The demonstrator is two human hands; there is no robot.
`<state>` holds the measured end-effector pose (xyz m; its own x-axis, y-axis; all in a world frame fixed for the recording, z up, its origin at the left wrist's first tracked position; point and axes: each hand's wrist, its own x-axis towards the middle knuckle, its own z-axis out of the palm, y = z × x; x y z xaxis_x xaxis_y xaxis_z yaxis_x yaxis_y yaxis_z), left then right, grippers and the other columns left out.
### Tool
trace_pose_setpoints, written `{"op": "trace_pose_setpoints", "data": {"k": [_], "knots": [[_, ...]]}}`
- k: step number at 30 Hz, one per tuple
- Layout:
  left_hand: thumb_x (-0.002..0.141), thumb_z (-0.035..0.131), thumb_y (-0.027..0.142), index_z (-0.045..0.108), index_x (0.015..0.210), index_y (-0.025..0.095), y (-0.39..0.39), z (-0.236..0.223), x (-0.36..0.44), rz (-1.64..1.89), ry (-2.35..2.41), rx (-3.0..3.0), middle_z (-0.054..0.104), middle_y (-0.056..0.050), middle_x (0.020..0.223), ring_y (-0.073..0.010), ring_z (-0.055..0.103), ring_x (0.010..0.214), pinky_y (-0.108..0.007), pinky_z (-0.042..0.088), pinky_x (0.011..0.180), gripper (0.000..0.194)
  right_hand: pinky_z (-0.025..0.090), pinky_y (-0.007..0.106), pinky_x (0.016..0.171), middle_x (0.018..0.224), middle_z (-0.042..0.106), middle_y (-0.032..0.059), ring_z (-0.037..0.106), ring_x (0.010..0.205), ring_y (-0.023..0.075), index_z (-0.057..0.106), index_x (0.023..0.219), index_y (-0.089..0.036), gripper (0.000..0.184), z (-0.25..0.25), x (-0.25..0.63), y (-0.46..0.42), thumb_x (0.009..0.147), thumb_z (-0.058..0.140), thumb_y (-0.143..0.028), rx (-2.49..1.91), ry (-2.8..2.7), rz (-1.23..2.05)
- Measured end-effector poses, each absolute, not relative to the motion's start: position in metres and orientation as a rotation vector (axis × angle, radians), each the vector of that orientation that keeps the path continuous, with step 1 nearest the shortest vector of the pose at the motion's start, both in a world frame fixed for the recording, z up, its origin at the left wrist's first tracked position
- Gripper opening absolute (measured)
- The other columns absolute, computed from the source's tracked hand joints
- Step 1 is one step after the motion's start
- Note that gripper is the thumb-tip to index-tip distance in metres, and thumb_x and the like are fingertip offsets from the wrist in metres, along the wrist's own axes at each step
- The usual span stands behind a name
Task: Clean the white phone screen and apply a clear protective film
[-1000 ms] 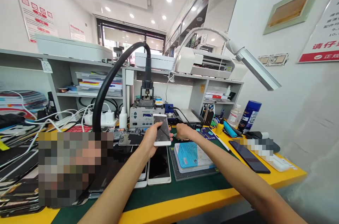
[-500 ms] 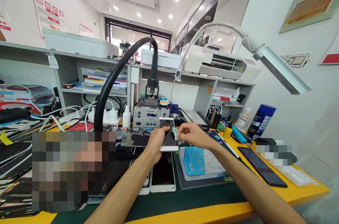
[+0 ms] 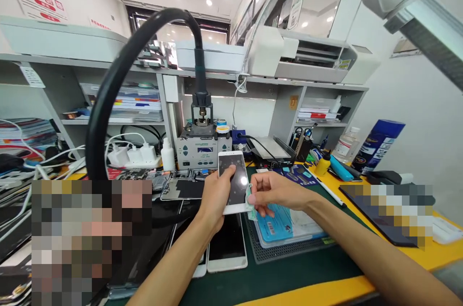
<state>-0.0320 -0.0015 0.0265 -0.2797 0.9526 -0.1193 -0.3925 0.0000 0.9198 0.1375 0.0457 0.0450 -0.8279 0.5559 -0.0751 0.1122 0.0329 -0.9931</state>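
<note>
My left hand (image 3: 216, 195) grips a white-framed smartphone (image 3: 237, 185), its thumb lying on the dark, spotted screen. The phone is tilted up over the bench. My right hand (image 3: 277, 193) pinches a small, crumpled pale-green cloth or wipe (image 3: 251, 203) against the phone's lower right edge. Below the held phone lies another white-framed smartphone (image 3: 227, 243), screen up, on the dark green mat (image 3: 217, 289). To the right, under my right hand, a blue packet (image 3: 271, 223) rests on a clear plastic case.
A grey rework station (image 3: 204, 149) with a thick black hose (image 3: 119, 64) stands behind the phone. Blurred patches hide parts at left and right. A blue spray can (image 3: 376, 146) and a clear bottle (image 3: 345, 146) stand at right. A lamp (image 3: 427, 31) hangs upper right.
My view has moved closer to the bench and tilted down. The cloth has gone from the phone's right side, mid-height, down to its lower right edge. My left hand still grips the phone.
</note>
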Motion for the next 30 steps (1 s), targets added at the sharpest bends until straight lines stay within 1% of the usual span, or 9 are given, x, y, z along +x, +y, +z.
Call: {"op": "trace_pose_setpoints", "data": {"k": [2, 4, 7, 10, 15, 19, 22, 26, 30], "knots": [[0.071, 0.075, 0.043, 0.065, 0.075, 0.014, -0.004, 0.026, -0.029, 1.527, 1.164, 0.721, 0.065, -0.003, 0.063, -0.0145, 0.057, 0.05, -0.024, 0.041, 0.047, 0.031, 0.044, 0.018, 0.04, 0.059, 0.065, -0.0011, 0.059, 0.047, 0.0108, 0.053, 0.073, -0.016, 0.04, 0.042, 0.139, 0.044, 0.071, 0.083, -0.043, -0.696, -1.993, 1.866], [0.071, 0.075, 0.048, 0.066, 0.077, 0.014, -0.005, 0.026, -0.027, 1.529, 1.186, 0.766, 0.065, -0.003, 0.064, -0.015, 0.057, 0.053, -0.024, 0.042, 0.049, 0.036, 0.043, 0.018, 0.041, 0.054, 0.062, -0.002, 0.056, 0.044, 0.0096, 0.056, 0.072, -0.015, 0.04, 0.04, 0.14, 0.043, 0.074, 0.079, -0.047, -0.721, -2.057, 1.856], [0.071, 0.075, 0.053, 0.067, 0.078, 0.014, -0.006, 0.026, -0.027, 1.537, 1.218, 0.84, 0.066, -0.003, 0.067, -0.0158, 0.058, 0.058, -0.024, 0.044, 0.053, 0.041, 0.043, 0.018, 0.041, 0.051, 0.061, -0.0013, 0.053, 0.04, 0.0077, 0.061, 0.065, -0.013, 0.044, 0.04, 0.141, 0.042, 0.081, 0.07, -0.053, -0.745, -2.225, 1.742], [0.073, 0.073, 0.057, 0.068, 0.078, 0.014, -0.006, 0.027, -0.028, 1.5, 1.221, 0.877, 0.067, -0.004, 0.069, -0.0168, 0.059, 0.061, -0.024, 0.044, 0.053, 0.043, 0.044, 0.018, 0.041, 0.051, 0.061, 0.0006, 0.051, 0.037, 0.0068, 0.06, 0.056, -0.013, 0.052, 0.042, 0.141, 0.04, 0.083, 0.065, -0.058, -0.746, -2.283, 1.635], [0.078, 0.067, 0.06, 0.07, 0.081, 0.013, -0.006, 0.024, -0.027, 1.411, 1.145, 0.961, 0.069, -0.006, 0.072, -0.0178, 0.061, 0.064, -0.024, 0.046, 0.055, 0.048, 0.042, 0.016, 0.038, 0.05, 0.059, 0.0002, 0.055, 0.038, 0.0083, 0.057, 0.055, -0.014, 0.053, 0.045, 0.143, 0.042, 0.079, 0.068, -0.06, -0.806, -2.147, 1.555], [0.082, 0.065, 0.058, 0.072, 0.086, 0.014, -0.008, 0.022, -0.025, 1.373, 1.113, 1.071, 0.071, -0.006, 0.078, -0.0194, 0.064, 0.074, -0.025, 0.048, 0.063, 0.044, 0.038, 0.016, 0.034, 0.045, 0.055, -0.0017, 0.052, 0.035, 0.0076, 0.053, 0.055, -0.016, 0.055, 0.046, 0.146, 0.052, 0.081, 0.065, -0.062, -0.861, -2.033, 1.377], [0.082, 0.067, 0.055, 0.074, 0.093, 0.015, -0.01, 0.021, -0.022, 1.341, 1.078, 1.091, 0.073, -0.006, 0.082, -0.0214, 0.065, 0.08, -0.025, 0.05, 0.068, 0.042, 0.039, 0.017, 0.034, 0.043, 0.054, -0.0019, 0.051, 0.034, 0.0075, 0.052, 0.055, -0.016, 0.058, 0.047, 0.148, 0.059, 0.083, 0.06, -0.066, -0.886, -1.916, 1.295], [0.08, 0.069, 0.056, 0.074, 0.1, 0.015, -0.012, 0.02, -0.019, 1.277, 1.062, 1.039, 0.073, -0.006, 0.076, -0.0226, 0.066, 0.073, -0.026, 0.049, 0.06, 0.046, 0.037, 0.017, 0.032, 0.043, 0.05, -0.0038, 0.05, 0.033, 0.0081, 0.053, 0.058, -0.016, 0.059, 0.047, 0.149, 0.063, 0.083, 0.056, -0.069, -0.883, -1.762, 1.305], [0.08, 0.068, 0.056, 0.075, 0.098, 0.015, -0.013, 0.02, -0.017, 1.264, 1.054, 1.058, 0.073, -0.006, 0.074, -0.0193, 0.063, 0.063, -0.026, 0.047, 0.056, 0.046, 0.034, 0.017, 0.03, 0.042, 0.047, -0.0047, 0.05, 0.033, 0.0086, 0.05, 0.057, -0.017, 0.059, 0.045, 0.148, 0.063, 0.086, 0.054, -0.069, -0.859, -1.703, 1.298]]}}
